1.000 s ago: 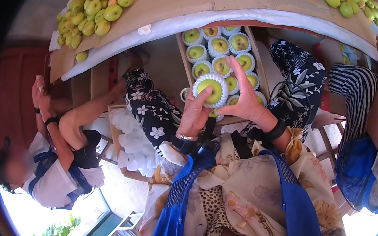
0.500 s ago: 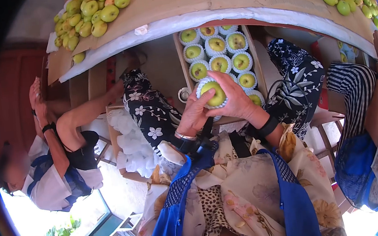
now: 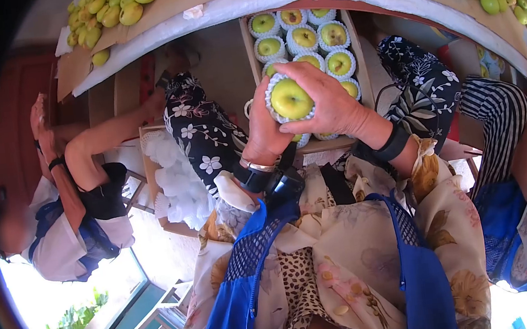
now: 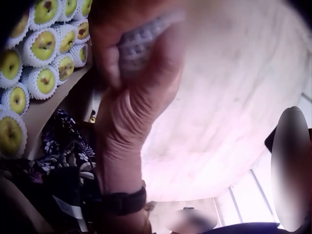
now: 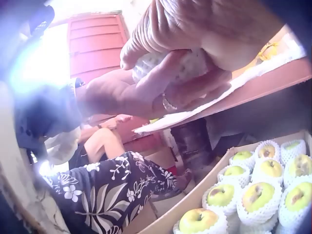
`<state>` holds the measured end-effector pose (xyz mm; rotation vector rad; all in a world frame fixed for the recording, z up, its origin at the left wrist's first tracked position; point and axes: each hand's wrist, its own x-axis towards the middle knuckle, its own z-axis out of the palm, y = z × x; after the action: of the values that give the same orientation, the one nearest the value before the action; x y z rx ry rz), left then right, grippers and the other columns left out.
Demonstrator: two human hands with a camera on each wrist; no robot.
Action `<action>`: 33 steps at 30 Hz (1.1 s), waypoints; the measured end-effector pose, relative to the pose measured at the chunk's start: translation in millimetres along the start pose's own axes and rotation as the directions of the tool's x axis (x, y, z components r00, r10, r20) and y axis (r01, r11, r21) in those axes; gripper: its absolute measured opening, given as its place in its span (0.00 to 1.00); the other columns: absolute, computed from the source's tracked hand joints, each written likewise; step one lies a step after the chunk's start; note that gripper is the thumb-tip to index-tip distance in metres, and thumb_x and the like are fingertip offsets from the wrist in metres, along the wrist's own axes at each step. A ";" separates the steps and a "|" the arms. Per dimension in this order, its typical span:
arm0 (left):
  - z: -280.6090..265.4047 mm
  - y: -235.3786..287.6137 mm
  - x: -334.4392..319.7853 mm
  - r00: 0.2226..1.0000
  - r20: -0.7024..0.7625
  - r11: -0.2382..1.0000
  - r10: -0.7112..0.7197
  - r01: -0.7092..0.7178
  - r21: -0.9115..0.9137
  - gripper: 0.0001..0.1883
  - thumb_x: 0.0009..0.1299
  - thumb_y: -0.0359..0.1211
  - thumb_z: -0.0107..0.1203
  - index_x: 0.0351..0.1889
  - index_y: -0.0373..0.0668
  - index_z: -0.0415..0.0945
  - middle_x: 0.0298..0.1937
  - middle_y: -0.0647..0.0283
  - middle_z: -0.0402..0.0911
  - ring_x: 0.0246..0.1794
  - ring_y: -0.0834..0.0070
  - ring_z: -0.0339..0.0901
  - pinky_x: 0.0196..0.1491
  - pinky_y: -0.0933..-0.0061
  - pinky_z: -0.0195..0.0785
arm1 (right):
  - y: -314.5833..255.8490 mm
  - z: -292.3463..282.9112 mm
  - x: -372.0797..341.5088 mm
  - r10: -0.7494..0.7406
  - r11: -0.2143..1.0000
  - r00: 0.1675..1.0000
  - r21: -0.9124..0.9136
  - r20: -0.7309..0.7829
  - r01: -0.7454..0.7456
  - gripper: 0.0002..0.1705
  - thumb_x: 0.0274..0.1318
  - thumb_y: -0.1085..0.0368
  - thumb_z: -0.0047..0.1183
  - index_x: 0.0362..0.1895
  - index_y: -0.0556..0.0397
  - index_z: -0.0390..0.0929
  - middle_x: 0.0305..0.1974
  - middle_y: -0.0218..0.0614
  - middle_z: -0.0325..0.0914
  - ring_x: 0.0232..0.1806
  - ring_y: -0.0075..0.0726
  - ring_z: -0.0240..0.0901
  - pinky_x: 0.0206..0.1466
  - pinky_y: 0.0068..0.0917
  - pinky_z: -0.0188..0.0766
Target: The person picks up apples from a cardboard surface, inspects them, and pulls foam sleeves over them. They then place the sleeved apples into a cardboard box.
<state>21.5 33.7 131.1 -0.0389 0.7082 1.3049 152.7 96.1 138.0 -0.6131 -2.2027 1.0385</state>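
In the head view a yellow-green apple [image 3: 291,99] wears a white foam net sleeve [image 3: 276,113] that leaves its top bare. My left hand [image 3: 262,131] grips it from the left, and my right hand [image 3: 332,100] curls round it from the right and over the far side. Both wrist views show the sleeve's netting between the fingers; the apple's skin is hidden there. Beyond and below the hands stands a cardboard box [image 3: 362,70] with rows of apples in the same kind of netting [image 5: 258,197].
A table [image 3: 246,2] with a white padded edge [image 3: 198,29] spans the far side, with heaps of loose apples [image 3: 109,7] on it. White foam sleeves [image 3: 174,167] fill a box by my left leg. Other people sit at the left [image 3: 64,224] and right [image 3: 507,158].
The right hand, spread beside the apple a second ago, has closed round it. Both hands have brought the apple nearer to the camera, and its bare top has turned upward.
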 end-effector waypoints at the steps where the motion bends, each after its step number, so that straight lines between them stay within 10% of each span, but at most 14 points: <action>1: -5.0 -0.1 1.0 1.000 -0.001 1.000 0.006 -0.006 -0.003 0.24 0.72 0.50 0.33 0.55 0.43 0.64 0.53 0.58 0.72 0.55 0.66 0.70 0.57 0.63 0.63 | 0.6 1.5 0.2 -0.042 0.996 0.999 -0.072 0.033 0.044 0.52 0.26 0.56 0.69 0.61 0.53 0.58 0.52 0.46 0.66 0.54 0.49 0.64 0.56 0.37 0.62; 4: -13.6 0.0 0.7 0.999 -0.039 0.997 0.019 -0.016 0.073 0.21 0.72 0.47 0.34 0.53 0.42 0.65 0.51 0.58 0.73 0.53 0.67 0.71 0.54 0.65 0.66 | -1.4 -5.2 0.2 -0.050 0.992 0.996 -0.111 0.074 0.058 0.48 0.29 0.58 0.67 0.59 0.54 0.58 0.52 0.47 0.65 0.52 0.52 0.63 0.54 0.39 0.63; 7: -15.1 -3.5 -5.2 0.926 0.195 0.785 0.323 -0.377 0.492 0.18 0.72 0.43 0.36 0.50 0.42 0.66 0.48 0.58 0.74 0.49 0.70 0.73 0.52 0.68 0.68 | -6.9 -11.5 1.1 0.114 0.993 0.965 -0.054 0.237 -0.104 0.48 0.28 0.60 0.66 0.59 0.52 0.58 0.51 0.47 0.65 0.52 0.55 0.64 0.53 0.39 0.64; 13: -53.3 -17.5 26.2 0.978 -0.108 0.930 0.179 -0.132 0.343 0.15 0.71 0.40 0.39 0.49 0.41 0.65 0.42 0.63 0.74 0.45 0.75 0.74 0.48 0.72 0.68 | 14.6 12.1 -10.0 0.161 0.985 0.957 -0.102 0.241 -0.139 0.45 0.30 0.63 0.63 0.58 0.51 0.58 0.48 0.49 0.66 0.50 0.55 0.65 0.50 0.39 0.66; 16: -58.7 -25.4 26.4 0.973 -0.128 0.828 0.192 -0.091 0.554 0.16 0.71 0.42 0.39 0.49 0.43 0.65 0.42 0.64 0.74 0.44 0.75 0.74 0.47 0.72 0.69 | 20.0 28.9 -25.4 0.203 0.969 0.965 -0.175 0.167 -0.173 0.43 0.29 0.63 0.64 0.56 0.52 0.59 0.49 0.48 0.65 0.50 0.54 0.67 0.51 0.38 0.67; 18: -59.2 -27.2 25.5 0.981 -0.184 0.947 -0.054 0.109 0.301 0.17 0.70 0.44 0.39 0.51 0.46 0.65 0.46 0.62 0.73 0.45 0.71 0.73 0.48 0.64 0.69 | 29.0 34.5 -34.2 0.266 0.959 0.949 -0.145 0.170 -0.243 0.42 0.29 0.62 0.64 0.54 0.52 0.60 0.48 0.49 0.67 0.49 0.55 0.67 0.50 0.38 0.67; 24: -82.1 -11.9 17.8 0.936 -0.284 0.899 -0.209 0.298 0.321 0.21 0.69 0.47 0.44 0.55 0.50 0.63 0.56 0.58 0.66 0.51 0.59 0.69 0.49 0.50 0.65 | 68.9 17.2 -53.9 0.515 0.855 0.790 -0.263 0.332 -0.447 0.39 0.27 0.55 0.62 0.49 0.55 0.65 0.42 0.49 0.73 0.45 0.54 0.71 0.47 0.40 0.68; 33: -106.0 -9.6 7.7 0.953 -0.249 0.922 -0.173 0.245 0.298 0.22 0.65 0.46 0.48 0.54 0.48 0.61 0.54 0.59 0.70 0.50 0.62 0.68 0.49 0.56 0.62 | 80.4 41.6 -64.0 0.625 0.751 0.602 -0.592 0.497 -0.291 0.40 0.31 0.53 0.62 0.52 0.55 0.63 0.41 0.51 0.74 0.44 0.52 0.72 0.47 0.43 0.66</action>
<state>-17.5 -5.8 40.0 0.0102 1.0731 0.9719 179.9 81.3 31.5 -1.2647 -3.0932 1.1171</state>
